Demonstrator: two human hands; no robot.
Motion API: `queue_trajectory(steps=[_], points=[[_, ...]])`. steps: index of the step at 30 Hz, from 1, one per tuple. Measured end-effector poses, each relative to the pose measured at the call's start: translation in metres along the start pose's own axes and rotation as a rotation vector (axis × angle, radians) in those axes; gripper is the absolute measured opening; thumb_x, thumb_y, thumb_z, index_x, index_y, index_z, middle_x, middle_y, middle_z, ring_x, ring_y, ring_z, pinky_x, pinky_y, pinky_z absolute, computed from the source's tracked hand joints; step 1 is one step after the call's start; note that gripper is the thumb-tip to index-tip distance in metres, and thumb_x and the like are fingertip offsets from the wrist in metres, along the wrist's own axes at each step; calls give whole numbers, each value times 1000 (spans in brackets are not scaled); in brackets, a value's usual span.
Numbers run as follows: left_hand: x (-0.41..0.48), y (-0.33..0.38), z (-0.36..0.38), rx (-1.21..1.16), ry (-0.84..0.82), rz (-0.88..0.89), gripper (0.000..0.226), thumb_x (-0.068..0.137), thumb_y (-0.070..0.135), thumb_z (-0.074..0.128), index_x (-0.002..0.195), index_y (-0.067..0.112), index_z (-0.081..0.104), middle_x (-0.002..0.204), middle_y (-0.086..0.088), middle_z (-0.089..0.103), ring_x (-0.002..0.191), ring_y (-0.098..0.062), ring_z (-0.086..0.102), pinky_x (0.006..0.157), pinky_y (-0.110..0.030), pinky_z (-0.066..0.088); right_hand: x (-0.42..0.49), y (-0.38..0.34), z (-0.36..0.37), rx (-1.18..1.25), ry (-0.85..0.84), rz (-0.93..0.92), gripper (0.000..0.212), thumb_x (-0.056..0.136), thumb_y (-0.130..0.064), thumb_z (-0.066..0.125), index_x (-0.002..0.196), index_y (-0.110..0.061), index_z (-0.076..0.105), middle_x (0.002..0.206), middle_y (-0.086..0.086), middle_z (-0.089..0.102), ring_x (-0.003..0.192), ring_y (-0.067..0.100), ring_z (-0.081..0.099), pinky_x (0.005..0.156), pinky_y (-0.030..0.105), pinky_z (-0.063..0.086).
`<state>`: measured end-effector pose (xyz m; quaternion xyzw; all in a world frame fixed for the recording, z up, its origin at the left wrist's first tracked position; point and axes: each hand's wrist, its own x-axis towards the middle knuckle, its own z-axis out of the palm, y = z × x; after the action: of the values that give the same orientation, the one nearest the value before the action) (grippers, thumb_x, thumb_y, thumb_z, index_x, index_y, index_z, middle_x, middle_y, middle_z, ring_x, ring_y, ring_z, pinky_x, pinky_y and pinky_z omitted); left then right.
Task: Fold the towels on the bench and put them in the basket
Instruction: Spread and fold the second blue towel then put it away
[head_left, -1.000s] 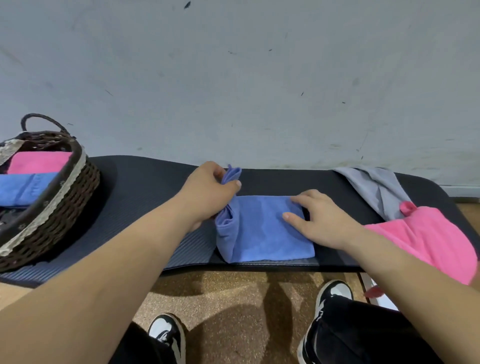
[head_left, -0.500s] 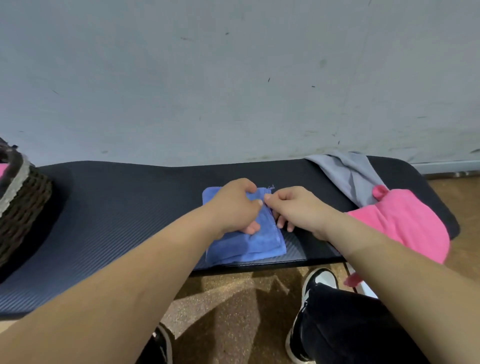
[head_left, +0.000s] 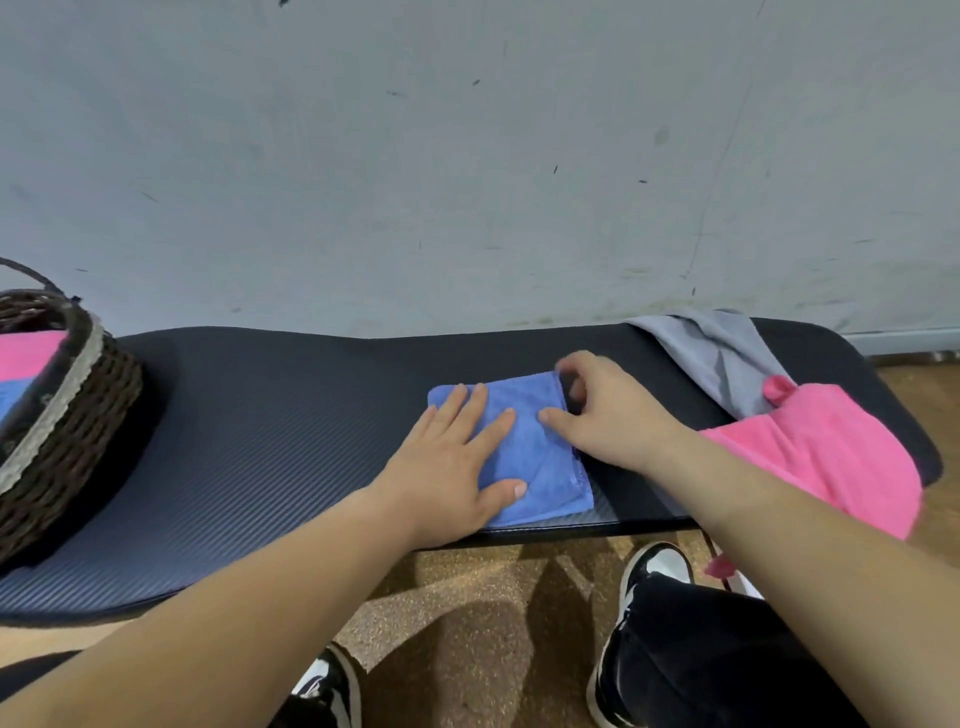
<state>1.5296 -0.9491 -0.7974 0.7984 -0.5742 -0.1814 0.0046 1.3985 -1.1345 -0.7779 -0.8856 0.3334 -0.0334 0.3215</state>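
A blue towel (head_left: 540, 467), folded into a small rectangle, lies on the black padded bench (head_left: 285, 405) near its front edge. My left hand (head_left: 457, 467) presses flat on the towel's left half with straight, spread fingers. My right hand (head_left: 608, 415) is at the towel's right edge, thumb on top of the cloth and fingers curled at the far right corner, pinching it. The dark wicker basket (head_left: 78, 374) stands at the bench's left end, holding a folded pink towel (head_left: 26, 353) and a folded blue one (head_left: 10, 400).
A crumpled grey towel (head_left: 717, 358) and a pink towel (head_left: 821, 457) lie at the bench's right end, the pink one hanging over the front edge. A grey wall rises right behind the bench. My legs and shoes are on the brown floor below.
The blue towel's left side was folded over to the right. My left hand then let go and now lies flat on it. My right hand shifted to the towel's right edge.
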Motion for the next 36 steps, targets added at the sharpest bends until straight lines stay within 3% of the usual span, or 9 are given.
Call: queue_trajectory(steps=[3,5,7,10,13,18,26,32,36], points=[[-1,-6,-5,-81,11,46,80,99,67,39,163,32,7,171,0,-15,156,-18,-21,129,-41,-4,-8,-5,-9,-43,-70,-194,97,85,-49,76,161,-34,19,165,0,21,153,20,19,123,37,26],[-1,-12,-12,-252,103,45,73,100,57,48,161,25,25,172,-3,5,159,-19,-2,129,-37,8,-15,-5,-10,-132,-218,-249,108,82,-62,73,162,-41,4,171,-6,-7,157,13,-13,127,39,6],[0,-19,-20,-328,277,-63,64,96,49,54,153,21,43,163,-4,34,151,-23,30,121,-38,30,-18,3,-8,-238,-408,-200,109,82,-70,68,161,-44,-2,169,-14,-19,153,9,-25,128,43,-1],[-1,-25,-32,-348,357,-357,34,89,50,64,104,20,64,102,3,64,93,-18,63,75,-35,51,-17,12,-6,-248,-500,-131,108,82,-73,66,160,-48,-4,166,-21,-23,151,6,-28,128,44,-2],[-1,-19,-32,-505,184,-512,54,86,53,70,57,19,40,52,8,44,49,-14,43,49,-30,33,-15,15,-2,-265,-465,-127,112,78,-77,66,158,-50,-8,165,-20,-26,150,7,-31,127,43,-6],[-1,-4,-35,-694,195,-470,28,84,36,72,78,17,52,74,5,60,65,-14,57,58,-30,46,-18,9,4,-319,-470,-119,113,80,-76,64,159,-47,-12,164,-14,-32,150,10,-34,125,42,-10],[-4,-16,-60,-293,264,-419,28,85,33,61,107,18,49,88,0,64,76,-22,62,65,-39,56,-19,2,9,-276,-349,-142,104,81,-79,59,161,-44,3,171,-12,-9,155,10,-21,124,52,-2],[5,12,-69,-269,294,-282,27,92,43,59,105,20,56,93,4,65,83,-18,63,73,-37,55,-13,-2,15,-330,-394,-123,104,80,-82,54,160,-47,-4,171,-13,-12,154,14,-25,122,59,-4],[16,20,-63,-379,200,-134,17,95,17,48,79,15,53,68,3,53,62,-15,48,57,-29,39,-13,2,11,-324,-371,-122,101,80,-81,58,158,-50,3,172,-8,-8,156,17,-20,123,53,-1]])
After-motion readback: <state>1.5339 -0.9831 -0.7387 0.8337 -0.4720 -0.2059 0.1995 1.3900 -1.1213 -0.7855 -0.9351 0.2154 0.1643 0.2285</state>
